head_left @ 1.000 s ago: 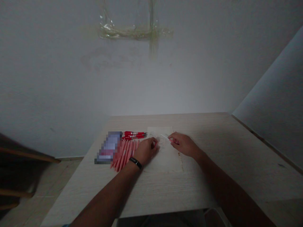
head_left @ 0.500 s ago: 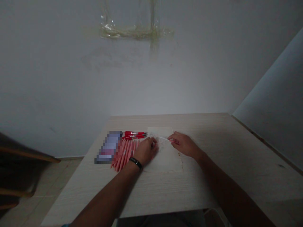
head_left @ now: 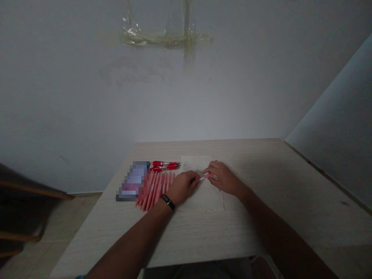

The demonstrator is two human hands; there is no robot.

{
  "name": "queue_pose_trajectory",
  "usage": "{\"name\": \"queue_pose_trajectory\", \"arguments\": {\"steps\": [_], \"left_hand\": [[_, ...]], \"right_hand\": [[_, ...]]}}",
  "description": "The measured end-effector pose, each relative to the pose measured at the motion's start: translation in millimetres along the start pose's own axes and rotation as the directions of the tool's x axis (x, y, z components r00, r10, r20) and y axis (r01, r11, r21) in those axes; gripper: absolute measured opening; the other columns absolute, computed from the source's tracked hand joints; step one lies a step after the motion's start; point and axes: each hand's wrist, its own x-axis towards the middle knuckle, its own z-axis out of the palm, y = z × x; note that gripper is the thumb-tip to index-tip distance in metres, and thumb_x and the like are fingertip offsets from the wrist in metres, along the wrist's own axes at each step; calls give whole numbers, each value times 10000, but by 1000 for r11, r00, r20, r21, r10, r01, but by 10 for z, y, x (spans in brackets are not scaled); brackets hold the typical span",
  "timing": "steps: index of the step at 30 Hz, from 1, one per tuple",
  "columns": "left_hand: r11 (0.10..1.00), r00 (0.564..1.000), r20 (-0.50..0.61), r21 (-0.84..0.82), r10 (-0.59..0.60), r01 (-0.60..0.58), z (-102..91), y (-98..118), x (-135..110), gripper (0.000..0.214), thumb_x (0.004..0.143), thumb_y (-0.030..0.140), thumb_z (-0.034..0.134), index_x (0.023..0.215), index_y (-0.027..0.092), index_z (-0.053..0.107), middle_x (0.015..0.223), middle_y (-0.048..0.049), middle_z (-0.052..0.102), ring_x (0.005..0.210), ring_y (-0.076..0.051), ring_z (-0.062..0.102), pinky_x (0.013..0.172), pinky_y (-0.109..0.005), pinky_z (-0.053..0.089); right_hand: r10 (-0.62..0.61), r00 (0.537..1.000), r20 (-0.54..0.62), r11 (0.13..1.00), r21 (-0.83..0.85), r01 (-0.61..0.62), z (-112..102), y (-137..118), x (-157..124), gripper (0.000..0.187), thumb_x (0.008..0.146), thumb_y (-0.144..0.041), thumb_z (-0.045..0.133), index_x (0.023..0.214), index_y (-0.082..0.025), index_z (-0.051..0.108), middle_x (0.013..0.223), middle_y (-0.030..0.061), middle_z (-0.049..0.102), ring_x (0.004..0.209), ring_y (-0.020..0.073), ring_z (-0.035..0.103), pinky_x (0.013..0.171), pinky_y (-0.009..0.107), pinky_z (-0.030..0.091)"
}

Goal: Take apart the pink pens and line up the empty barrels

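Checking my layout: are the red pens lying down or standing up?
Lying down: the red pens rest flat, side by side, on the table, just left of the paper sheet.

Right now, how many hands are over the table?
2. The left hand, with a black wristband, is over the near-left part of a pale paper sheet; the right hand is just beside it, to its right. No others show.

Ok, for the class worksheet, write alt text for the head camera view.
A bare right hand holds a slim pink-and-white stick near the left hand, above a white paper sheet on a pale wood table. Fanned pink strips and slim red pens lie beside them.
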Motion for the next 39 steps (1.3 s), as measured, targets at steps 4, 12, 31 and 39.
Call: {"name": "queue_pose_trajectory", "arguments": {"steps": [4,12,31,39], "left_hand": [[1000,1000,9,-12,10,-9,25,-1,-2,168,891,233,557,943,186,710,920,-61,711,799,-165,614,695,-244,430],[997,999,28,-59,46,-45,66,7,3,206,859,185,555,1001,177,703,900,-49,713,755,-152,598,684,-241,416],[999,999,-21,-4,-47,47,-2,-30,0,171,860,218,557,947,179,699,859,-50,676,741,-151,572,652,-244,403],[997,995,-70,23,-71,73,-29,-39,-5,181,882,248,544,937,183,703,856,-52,672,759,-155,578,675,-246,406]], "right_hand": [[-28,1000,7,996,-85,28,3,-48,15,168,847,-106,615,971,-213,656,988,61,600,994,231,490,881,369,372],[-37,996,-75,991,-133,27,-8,-135,22,152,878,-106,599,943,-226,666,1090,63,607,1066,238,473,929,393,342],[153,939,-309,983,-52,-177,-126,179,-11,190,817,-95,620,955,-216,669,975,71,609,995,255,515,898,403,396],[126,982,-140,992,-9,-128,112,252,-13,176,825,-79,610,950,-197,652,924,55,611,907,207,542,832,342,418]]}}
